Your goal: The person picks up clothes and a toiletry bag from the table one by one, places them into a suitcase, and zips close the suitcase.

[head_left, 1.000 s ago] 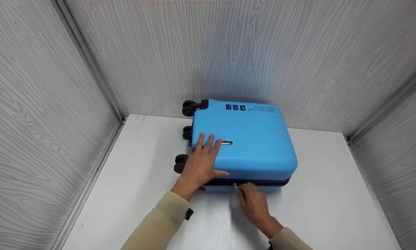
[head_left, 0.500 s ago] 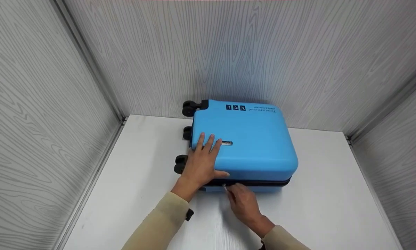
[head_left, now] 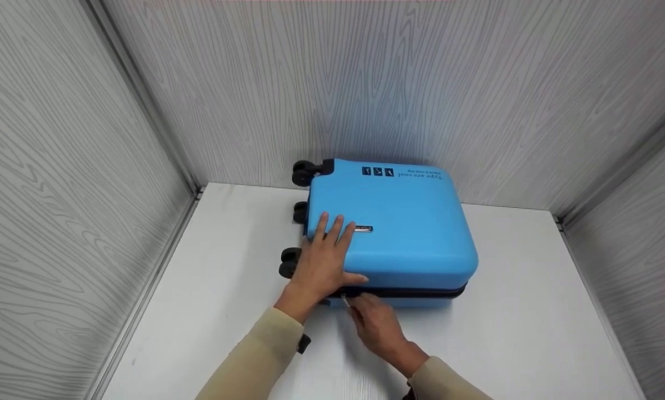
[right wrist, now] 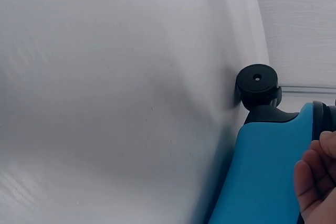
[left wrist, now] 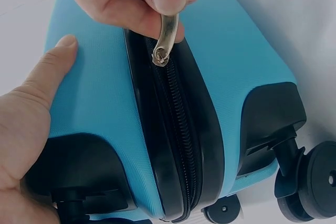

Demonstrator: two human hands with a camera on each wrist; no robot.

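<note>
A blue hard-shell suitcase point(head_left: 399, 216) lies flat, its black wheels point(head_left: 291, 262) toward the left. My left hand point(head_left: 322, 261) rests with spread fingers on the suitcase's top near the wheel end, thumb along the front edge. At the front side, my right hand point(head_left: 378, 325) pinches a metal zipper pull point(left wrist: 168, 32) between thumb and curled fingers. In the left wrist view the black zipper point(left wrist: 181, 124) runs from the pull down toward the wheel end, its teeth meshed. Only part of the right hand shows at the right wrist view's edge.
The suitcase sits on a white tabletop point(head_left: 532, 311), close to the wood-grain back wall point(head_left: 365, 78). Similar panels rise on the left point(head_left: 43, 166) and right point(head_left: 638, 211).
My right hand has slid leftward along the suitcase's front, drawing the zipper pull toward the wheel end. My left hand stays in place on the top.
</note>
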